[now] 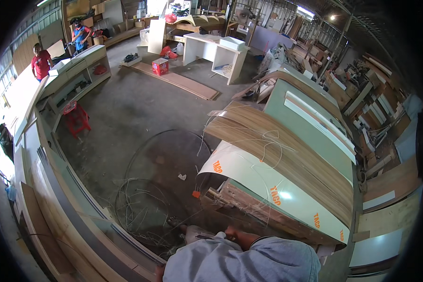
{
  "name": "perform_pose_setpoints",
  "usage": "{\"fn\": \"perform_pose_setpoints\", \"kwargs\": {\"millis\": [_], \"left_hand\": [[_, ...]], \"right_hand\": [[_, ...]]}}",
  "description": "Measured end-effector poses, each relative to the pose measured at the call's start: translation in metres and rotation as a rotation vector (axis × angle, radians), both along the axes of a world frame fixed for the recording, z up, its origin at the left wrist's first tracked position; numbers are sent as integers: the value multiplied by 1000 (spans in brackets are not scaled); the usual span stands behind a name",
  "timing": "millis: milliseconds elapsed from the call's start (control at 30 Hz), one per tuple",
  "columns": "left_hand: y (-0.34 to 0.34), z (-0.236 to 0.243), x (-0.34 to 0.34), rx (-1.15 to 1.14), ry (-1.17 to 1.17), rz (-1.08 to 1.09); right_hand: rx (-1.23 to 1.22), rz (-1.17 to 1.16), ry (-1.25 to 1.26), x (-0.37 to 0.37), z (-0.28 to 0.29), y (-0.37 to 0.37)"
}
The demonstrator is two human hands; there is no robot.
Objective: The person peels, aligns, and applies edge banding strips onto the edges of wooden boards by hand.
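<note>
I look down over my grey-blue clothing [242, 261], which hides most of my arms. A small part of my left hand [159, 271] shows at the lower edge, against the rim of a long curved counter [80, 221]. My right hand [234, 232] shows as a brown patch beside the rough wooden frame [249, 207] under a curved stack of wood veneer sheets [286, 155]. A white laminate sheet with orange markings [268, 181] lies bent over that stack's near side. The fingers of both hands are hidden.
Thin loose strips and a wire loop [145, 207] litter the concrete floor in front of me. A red stool [76, 117] stands by the counter. Two people [41, 61] work at the far left. A white desk [214, 49], a red box [160, 66] and long boards [178, 81] lie beyond.
</note>
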State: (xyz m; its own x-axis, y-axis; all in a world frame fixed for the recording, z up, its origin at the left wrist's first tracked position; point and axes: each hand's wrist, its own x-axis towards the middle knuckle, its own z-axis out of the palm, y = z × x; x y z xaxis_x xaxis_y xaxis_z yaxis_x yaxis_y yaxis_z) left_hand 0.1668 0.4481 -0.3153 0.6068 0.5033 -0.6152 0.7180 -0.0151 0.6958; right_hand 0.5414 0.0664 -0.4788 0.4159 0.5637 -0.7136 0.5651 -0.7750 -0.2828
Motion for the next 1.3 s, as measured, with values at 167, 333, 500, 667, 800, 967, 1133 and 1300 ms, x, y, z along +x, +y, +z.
{"fn": "perform_pose_setpoints", "kwargs": {"millis": [167, 333, 500, 667, 800, 967, 1133, 1300], "left_hand": [[-10, 14, -24, -2, 174, -69], [1, 22, -23, -29, 251, -53], [29, 27, 7, -51, 285, -5], [63, 31, 56, -101, 301, 6], [82, 26, 80, -143, 222, 83], [122, -43, 96, 1, 280, -172], [106, -13, 131, -130, 242, 174], [54, -35, 126, -249, 477, 18]], "right_hand": [[57, -142, 2, -1, 12, 28], [55, -730, 288, 34, 116, 143], [41, -583, 269, 72, 128, 254], [171, -589, 291, 106, 85, 332], [200, -446, 282, 118, 91, 389], [51, -499, 306, 168, 45, 386], [141, -595, 353, 172, 43, 365], [-84, -358, 302, 163, -59, 336]]}}
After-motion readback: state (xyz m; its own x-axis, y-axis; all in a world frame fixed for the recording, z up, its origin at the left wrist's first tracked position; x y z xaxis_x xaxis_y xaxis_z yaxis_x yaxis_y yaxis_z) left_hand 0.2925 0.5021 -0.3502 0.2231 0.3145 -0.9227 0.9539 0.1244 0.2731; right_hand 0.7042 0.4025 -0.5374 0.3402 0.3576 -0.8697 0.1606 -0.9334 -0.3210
